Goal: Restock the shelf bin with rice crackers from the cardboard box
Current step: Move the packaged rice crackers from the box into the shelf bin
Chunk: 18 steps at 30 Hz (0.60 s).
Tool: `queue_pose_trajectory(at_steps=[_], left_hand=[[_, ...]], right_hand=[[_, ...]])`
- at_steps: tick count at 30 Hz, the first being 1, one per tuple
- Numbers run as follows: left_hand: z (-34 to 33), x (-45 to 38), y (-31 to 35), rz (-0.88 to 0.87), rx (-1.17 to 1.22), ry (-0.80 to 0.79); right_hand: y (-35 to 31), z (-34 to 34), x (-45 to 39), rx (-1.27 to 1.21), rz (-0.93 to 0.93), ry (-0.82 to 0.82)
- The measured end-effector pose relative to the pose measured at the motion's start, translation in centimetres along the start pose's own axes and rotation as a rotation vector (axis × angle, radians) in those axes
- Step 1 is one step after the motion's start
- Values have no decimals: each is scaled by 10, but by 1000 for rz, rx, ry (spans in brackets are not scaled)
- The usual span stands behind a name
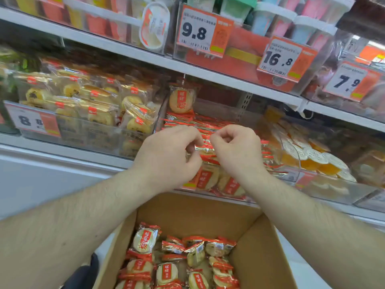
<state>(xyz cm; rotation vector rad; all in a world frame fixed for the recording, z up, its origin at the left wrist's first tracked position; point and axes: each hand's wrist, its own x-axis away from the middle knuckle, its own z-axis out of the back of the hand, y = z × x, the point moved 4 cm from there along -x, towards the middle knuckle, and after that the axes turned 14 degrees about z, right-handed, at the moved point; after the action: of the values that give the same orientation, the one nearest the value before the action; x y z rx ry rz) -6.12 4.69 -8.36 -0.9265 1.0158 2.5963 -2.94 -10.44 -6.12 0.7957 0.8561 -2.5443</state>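
Head view: both hands reach over the clear plastic shelf bin point(208, 192), which is packed with rows of rice cracker packets in shiny red-and-gold wrappers point(187, 119). The left hand point(166, 155) and right hand point(235, 149) sit close together, fingers curled, each pinching an end of one gold foil rice cracker packet point(205, 150) that lies between them just above the packed rows. One round cracker packet point(180, 99) stands upright at the back of the bin. Below the forearms, the open brown cardboard box point(187, 209) holds more packets of pale round crackers with red labels point(166, 272), loosely heaped; its near edge is cut off by the frame. The hands hide part of the bin's contents, and the fingertips are tucked under and hard to make out. To the left, a neighbouring clear bin of gold-wrapped pastries point(93, 105); to the right, orange-filled cups with white lids point(312, 159). White price tags with orange trim point(198, 31) hang from the shelf above, blurred.
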Motion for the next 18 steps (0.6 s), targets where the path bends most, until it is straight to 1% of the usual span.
queue_pose_trajectory(at_steps=[2,5,8,12,14,15,17,18], left_hand=[[-11,11,6,-56,37,-160],[-26,28,7,-107,59,-326],[-39,43,0,-61,50,-465],[-61,70,-17,-1,-21,-717],[-73,84,-32,7,-151,-871],[-80,92,-43,23,-231,-958],[-94,106,-67,64,-391,-1080],[-98,113,-78,86,-460,-1110]], right_hand=[[4,6,29,-39,43,25],[12,0,62,-98,71,-35],[22,-11,84,-119,82,-71],[35,-39,121,-83,140,-166],[48,-64,140,-38,135,-267],[55,-80,151,-13,111,-347],[75,-116,177,37,5,-555],[85,-136,192,37,-73,-671]])
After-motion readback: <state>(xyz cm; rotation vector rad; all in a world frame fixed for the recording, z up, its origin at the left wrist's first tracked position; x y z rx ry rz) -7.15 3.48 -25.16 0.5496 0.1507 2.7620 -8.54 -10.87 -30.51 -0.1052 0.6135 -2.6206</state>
